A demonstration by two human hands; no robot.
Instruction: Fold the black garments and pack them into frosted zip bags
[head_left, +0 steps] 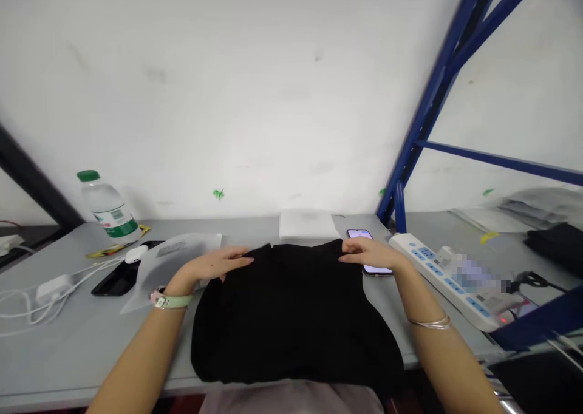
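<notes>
A black cloth garment (pixel 296 317) lies spread over the grey table, its near edge reaching the table's front edge by my body. My left hand (pixel 221 263) pinches its far left corner between thumb and fingers. At the far right corner, my right hand (pixel 367 253) grips the cloth the same way. The far edge between the hands runs nearly straight, with a small notch near the left hand. What kind of garment it is cannot be made out.
On the left are a water bottle (pixel 112 210), a black phone (pixel 121 278), a translucent bag (pixel 170 259) and a white charger (pixel 54 289). White paper (pixel 306 224) lies behind the cloth. A lit phone (pixel 378 271), a power strip (pixel 446 283) and a blue frame (pixel 426 107) stand right.
</notes>
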